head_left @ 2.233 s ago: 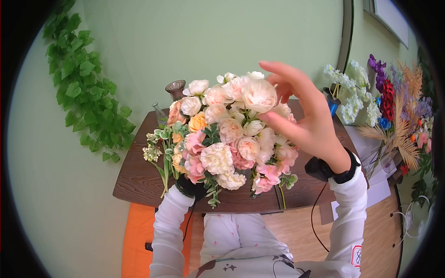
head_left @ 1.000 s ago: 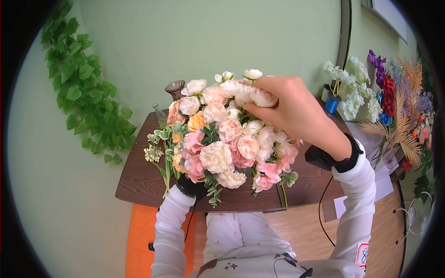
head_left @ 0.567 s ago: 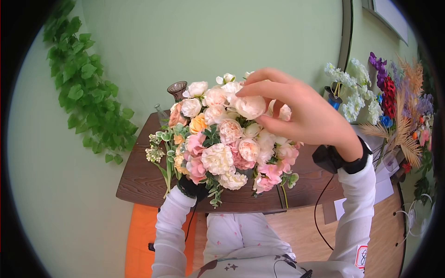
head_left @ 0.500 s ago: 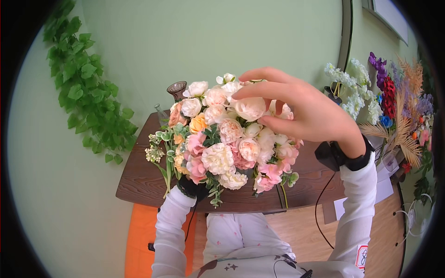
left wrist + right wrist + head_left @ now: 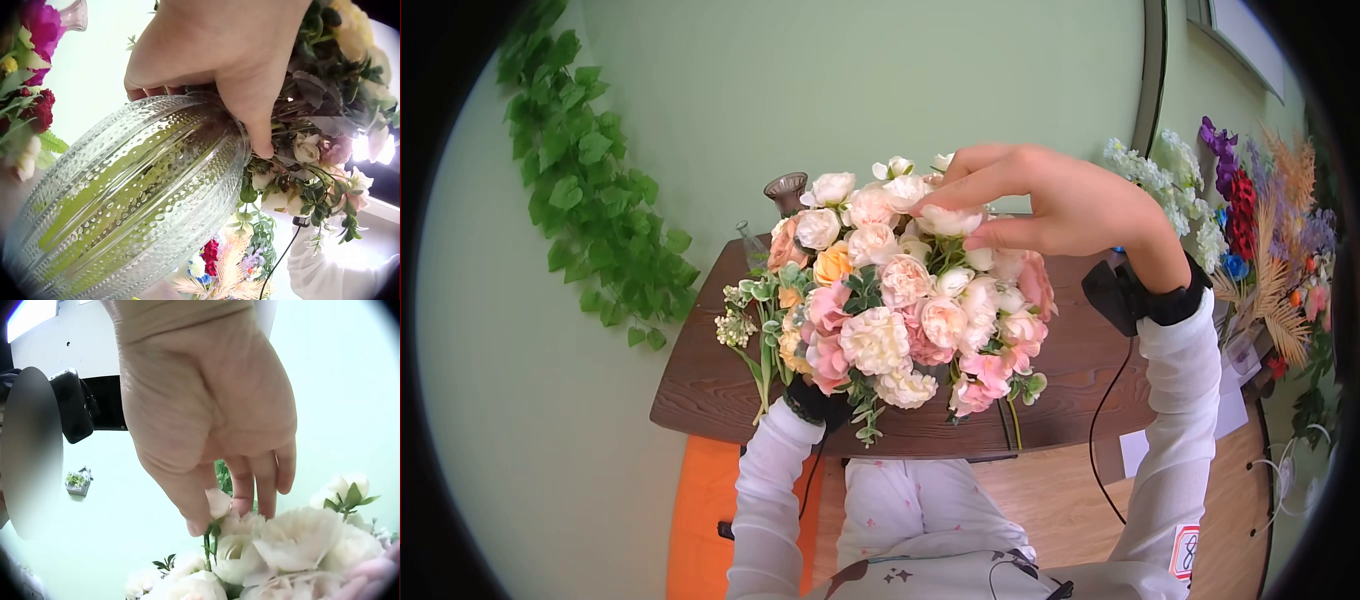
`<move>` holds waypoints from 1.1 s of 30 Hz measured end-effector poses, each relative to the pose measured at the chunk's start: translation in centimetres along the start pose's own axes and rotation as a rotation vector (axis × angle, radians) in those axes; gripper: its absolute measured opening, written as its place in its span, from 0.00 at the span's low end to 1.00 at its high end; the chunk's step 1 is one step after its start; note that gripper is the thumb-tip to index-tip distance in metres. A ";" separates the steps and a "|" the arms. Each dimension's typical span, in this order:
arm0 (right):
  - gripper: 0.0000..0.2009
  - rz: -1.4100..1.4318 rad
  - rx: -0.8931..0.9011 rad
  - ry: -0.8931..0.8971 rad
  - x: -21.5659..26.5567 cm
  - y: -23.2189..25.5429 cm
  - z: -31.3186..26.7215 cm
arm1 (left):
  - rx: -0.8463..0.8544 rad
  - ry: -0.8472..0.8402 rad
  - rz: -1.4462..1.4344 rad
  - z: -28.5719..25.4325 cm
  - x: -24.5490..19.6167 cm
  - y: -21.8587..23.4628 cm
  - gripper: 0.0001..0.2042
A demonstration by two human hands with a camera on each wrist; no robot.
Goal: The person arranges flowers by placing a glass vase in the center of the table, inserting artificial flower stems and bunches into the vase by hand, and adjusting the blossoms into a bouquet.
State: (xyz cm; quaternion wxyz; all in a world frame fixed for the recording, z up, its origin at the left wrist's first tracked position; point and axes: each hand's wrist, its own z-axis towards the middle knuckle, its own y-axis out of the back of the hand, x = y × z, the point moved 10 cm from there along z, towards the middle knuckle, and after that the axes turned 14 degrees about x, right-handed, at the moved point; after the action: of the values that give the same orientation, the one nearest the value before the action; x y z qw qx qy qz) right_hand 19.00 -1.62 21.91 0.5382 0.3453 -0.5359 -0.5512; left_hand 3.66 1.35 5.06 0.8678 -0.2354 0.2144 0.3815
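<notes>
A full bouquet of pale pink, cream and peach flowers fills the middle of the table. It stands in a ribbed, bumpy clear glass vase with green showing inside. In the left wrist view my left hand grips the vase at its mouth, thumb down over the rim; in the head view the blooms hide that hand. My right hand reaches over the bouquet's upper right and pinches a white rose between thumb and fingers. In the right wrist view the thumb lies beside its stem, close above other white blooms.
A smoky glass vase and a small clear bottle stand behind the bouquet. White-berried stems lie left on the dark wooden table. More colourful flowers stand at the right. A black cable hangs from the right wrist.
My right hand goes from loosely spread beside the large white rose to over it, with its fingers closing on it. The rose now faces more upward and shows its side. The left arm stays put.
</notes>
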 end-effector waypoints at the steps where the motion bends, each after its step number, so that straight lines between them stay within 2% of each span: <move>1: 0.15 0.000 0.003 0.001 0.1 0.0 0.0 | -0.002 -0.013 -0.009 -0.1 0.2 0.3 0.28; 4: 0.14 -0.034 -0.011 -0.039 0.0 0.0 0.3 | -0.021 -0.048 -0.032 -0.3 0.4 0.3 0.28; 6: 0.14 -0.110 -0.150 0.027 0.7 0.6 0.1 | -0.037 -0.065 -0.045 -0.2 0.0 0.1 0.27; 9: 0.13 -0.146 -0.155 -0.035 0.7 0.1 0.1 | -0.053 -0.002 0.112 -0.2 -0.5 0.7 0.24; 11: 0.13 -0.129 -0.146 -0.063 1.2 -0.3 0.3 | 0.297 0.255 0.208 -0.6 1.8 0.0 0.48; 12: 0.12 -0.114 -0.138 -0.089 1.2 -0.5 0.3 | 0.296 0.255 0.208 -0.9 1.9 0.3 0.48; 15: 0.13 -0.120 -0.164 -0.104 1.9 -0.7 0.0 | 0.244 0.318 0.191 -1.5 2.6 1.2 0.48; 18: 0.14 -0.175 -0.256 -0.035 2.7 -0.6 -0.4 | 0.295 0.321 0.200 -1.4 2.8 0.5 0.47; 20: 0.14 -0.204 -0.262 -0.022 2.6 -0.9 -0.4 | -0.048 0.073 0.495 -1.0 0.0 2.0 0.25; 21: 0.13 -0.231 -0.270 -0.008 2.6 -1.0 -0.4 | -0.048 0.075 0.494 -0.9 -0.1 1.4 0.25; 23: 0.13 -0.236 -0.274 0.003 2.1 -1.7 -0.2 | -0.100 0.091 0.203 -0.9 0.1 1.0 0.24; 24: 0.12 -0.248 -0.278 0.013 2.0 -1.9 -0.2 | -0.100 0.093 0.203 -0.8 -0.4 0.6 0.24; 26: 0.11 -0.232 -0.279 0.013 1.8 -2.2 -0.1 | -0.146 0.300 0.398 -1.2 -0.2 1.1 0.24; 27: 0.10 -0.216 -0.279 0.013 1.7 -2.3 -0.2 | -0.146 0.298 0.399 -1.7 0.8 3.3 0.24; 29: 0.10 -0.177 -0.262 -0.006 1.7 -2.3 -0.3 | 0.165 -0.072 0.384 -2.1 1.1 5.4 0.25; 30: 0.10 -0.137 -0.243 -0.027 1.4 -2.4 -0.4 | 0.165 -0.073 0.384 -1.4 0.1 3.4 0.25; 32: 0.11 -0.143 -0.283 0.012 1.5 -2.2 -0.9 | -0.043 0.147 0.420 -1.0 0.0 1.8 0.26; 33: 0.12 -0.149 -0.322 0.050 1.8 -2.0 -1.3 | -0.044 0.148 0.419 -1.0 -0.1 1.6 0.26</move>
State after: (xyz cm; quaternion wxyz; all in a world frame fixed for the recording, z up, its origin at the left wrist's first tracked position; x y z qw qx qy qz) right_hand 19.49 -3.95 20.11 0.5574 0.3072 -0.4000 -0.6595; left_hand 2.20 1.63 3.93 0.7461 -0.2319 0.3135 0.5397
